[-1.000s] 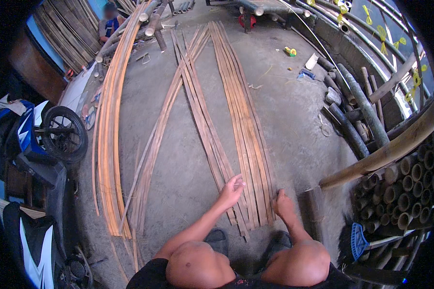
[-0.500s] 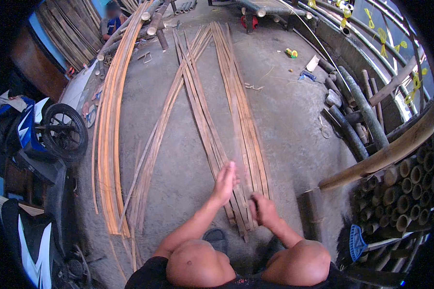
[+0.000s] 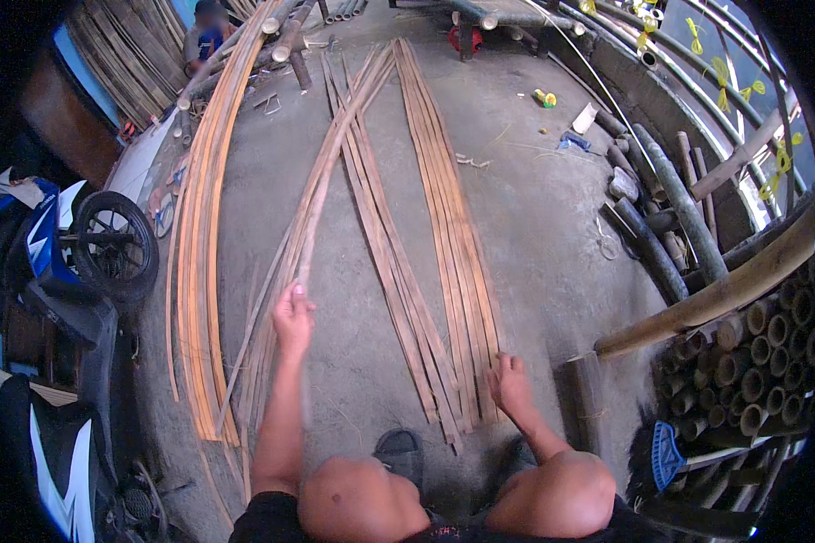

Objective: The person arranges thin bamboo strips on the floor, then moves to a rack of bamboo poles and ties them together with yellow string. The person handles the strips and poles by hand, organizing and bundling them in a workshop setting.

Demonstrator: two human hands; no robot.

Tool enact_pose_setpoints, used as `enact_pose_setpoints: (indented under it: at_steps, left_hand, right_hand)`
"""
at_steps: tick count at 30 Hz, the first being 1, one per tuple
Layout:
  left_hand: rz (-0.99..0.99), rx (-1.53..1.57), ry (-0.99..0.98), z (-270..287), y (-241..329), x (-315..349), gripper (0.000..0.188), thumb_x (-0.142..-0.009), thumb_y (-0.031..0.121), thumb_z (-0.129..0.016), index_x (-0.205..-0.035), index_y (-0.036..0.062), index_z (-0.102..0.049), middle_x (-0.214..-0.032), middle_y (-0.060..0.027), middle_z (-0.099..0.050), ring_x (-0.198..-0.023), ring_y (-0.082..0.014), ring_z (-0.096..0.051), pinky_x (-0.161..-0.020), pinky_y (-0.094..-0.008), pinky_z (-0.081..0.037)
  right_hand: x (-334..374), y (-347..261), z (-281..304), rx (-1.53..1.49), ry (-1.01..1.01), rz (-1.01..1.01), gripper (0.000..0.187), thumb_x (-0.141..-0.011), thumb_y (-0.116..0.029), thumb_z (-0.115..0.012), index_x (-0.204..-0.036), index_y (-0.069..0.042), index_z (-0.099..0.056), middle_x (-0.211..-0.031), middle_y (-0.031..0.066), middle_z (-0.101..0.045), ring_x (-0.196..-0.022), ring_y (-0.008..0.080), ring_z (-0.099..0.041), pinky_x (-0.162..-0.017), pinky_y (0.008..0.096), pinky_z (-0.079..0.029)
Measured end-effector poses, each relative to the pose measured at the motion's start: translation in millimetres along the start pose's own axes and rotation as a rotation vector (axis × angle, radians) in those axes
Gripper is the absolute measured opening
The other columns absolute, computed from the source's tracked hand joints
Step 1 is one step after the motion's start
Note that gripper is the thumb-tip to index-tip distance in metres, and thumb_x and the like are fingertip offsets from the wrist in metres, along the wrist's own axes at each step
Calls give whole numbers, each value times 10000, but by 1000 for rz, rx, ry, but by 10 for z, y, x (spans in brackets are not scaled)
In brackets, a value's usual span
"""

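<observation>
My left hand (image 3: 292, 312) is closed around the end of a bamboo strip (image 3: 321, 195) lying on the concrete floor (image 3: 534, 217) (beside the middle bundle). My right hand (image 3: 509, 382) rests released, fingers spread, on the right bundle of strips (image 3: 448, 208).

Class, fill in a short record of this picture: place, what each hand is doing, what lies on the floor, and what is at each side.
Place: concrete floor
Left hand: grips a bamboo strip in the slanting bundle
Right hand: rests on the straight bundle of strips
Far left: curved strips, motorbike
Right: bamboo poles, stacked tubes
</observation>
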State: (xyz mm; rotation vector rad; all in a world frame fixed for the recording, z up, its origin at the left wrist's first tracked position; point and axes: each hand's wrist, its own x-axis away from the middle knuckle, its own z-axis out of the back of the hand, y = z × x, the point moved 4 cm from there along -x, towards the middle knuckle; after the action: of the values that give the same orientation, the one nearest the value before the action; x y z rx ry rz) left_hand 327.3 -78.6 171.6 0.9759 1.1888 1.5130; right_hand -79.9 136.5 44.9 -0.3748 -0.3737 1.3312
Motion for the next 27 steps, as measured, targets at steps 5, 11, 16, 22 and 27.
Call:
enact_pose_setpoints:
  at_steps: [5, 11, 16, 22, 27]
  left_hand:
    - [-193, -537, 94, 1128, -663, -601, 319, -1032, 236, -532, -1181, -11, -668, -821, -167, -683, -756, -276, -662, -719, -393, -511]
    - [-89, -918, 18, 1547, -1098, -565, 309, -1004, 229, -521, -1081, -18, -689, -991, -286, -682, -967, -462, -652, -846, -496, -495]
    - [49, -877, 57, 1975, -1593, -599, 309, -1008, 237, -524, -1140, 2, -676, -1063, -289, -673, -1031, -464, -637, -897, -504, -487]
    - [-207, -912, 211, 1615, -1616, -597, 377, -1016, 270, -549, -1286, 23, -637, -1276, -259, -620, -1212, -428, -563, -1063, -470, -425]
    - [-258, -665, -15, 183, -760, -71, 384, -1016, 266, -574, -1304, 18, -631, -1275, -244, -605, -1217, -394, -564, -1080, -462, -418]
  right_hand:
    - [-80, 159, -99, -43, -36, -99, 434, -927, -209, -646, -1263, 20, -496, -1077, 306, -598, -992, 508, -597, -890, 535, -506]
    - [-204, 404, 7, -193, 9, -176, 256, -959, -175, -601, -1123, 7, -527, -973, 352, -615, -938, 517, -615, -816, 569, -491]
    - [-37, -414, 638, -329, 82, -93, 182, -1018, -207, -547, -1068, -32, -537, -845, 334, -624, -786, 520, -640, -650, 579, -498]
    - [183, -877, 174, -576, 85, 19, 193, -1046, -224, -526, -1060, -32, -532, -756, 284, -618, -703, 492, -632, -606, 539, -479]
    - [196, -879, -355, -686, -168, -136, 262, -1056, -258, -510, -1036, 3, -527, -848, 331, -604, -834, 520, -620, -691, 551, -474]
